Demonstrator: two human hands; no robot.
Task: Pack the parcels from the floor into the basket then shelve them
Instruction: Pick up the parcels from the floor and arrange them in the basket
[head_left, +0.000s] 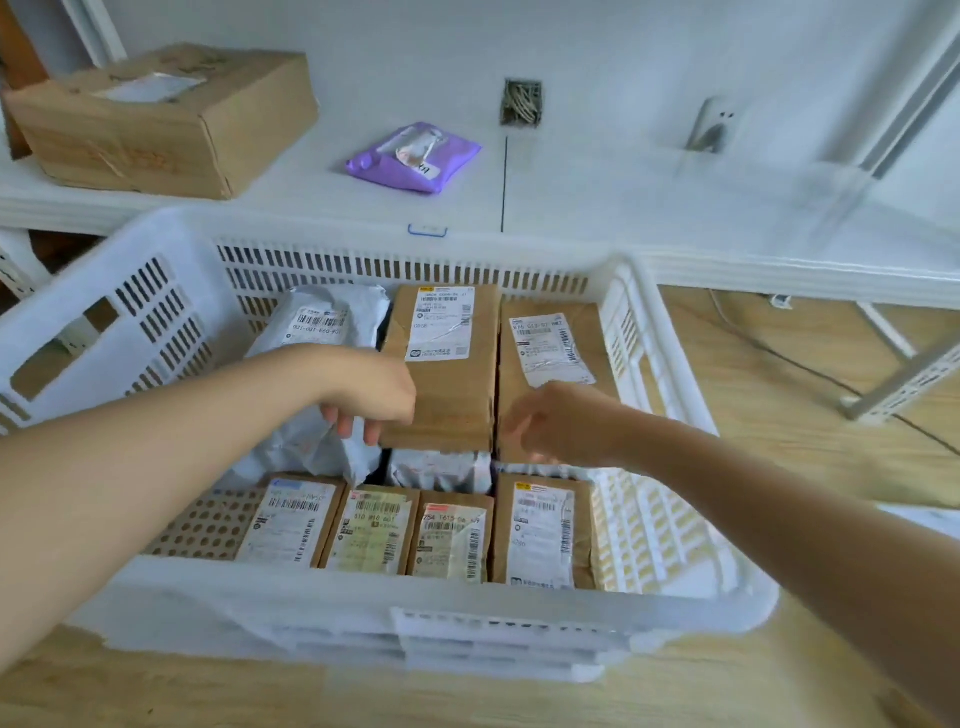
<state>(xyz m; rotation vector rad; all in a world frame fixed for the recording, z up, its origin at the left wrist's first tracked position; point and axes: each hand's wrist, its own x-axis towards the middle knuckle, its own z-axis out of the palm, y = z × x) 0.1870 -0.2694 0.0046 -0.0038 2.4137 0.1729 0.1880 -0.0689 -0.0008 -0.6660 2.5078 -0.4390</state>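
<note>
Both my hands are down in the white slotted plastic basket (156, 332), which sits on the wood floor in front of the white low shelf (597, 208). My left hand (371, 392) has fingers curled at the near left edge of the long brown cardboard parcel with a white label (441, 374); looks like a light grip starting on that corner. My right hand (556, 423) hangs just beside the parcel's right edge, fingers loosely curled, holding nothing that I can see; fingertips blurred, so contact is unclear.

That parcel lies on top of grey plastic mailer bags (322, 322), beside a second brown labelled box (550, 353). A row of four small brown labelled parcels (415, 530) stands along the near wall.

On the shelf already: a large brown cardboard carton (166, 119) and a purple plastic mailer pouch (415, 156).

Step, as I judge it: lift the long parcel out for shelving. Do it well by gripping both long edges low, lifting straight up so the soft bags underneath don't drag along, then setting it flat in the bare stretch of shelf right of the pouch.
</note>
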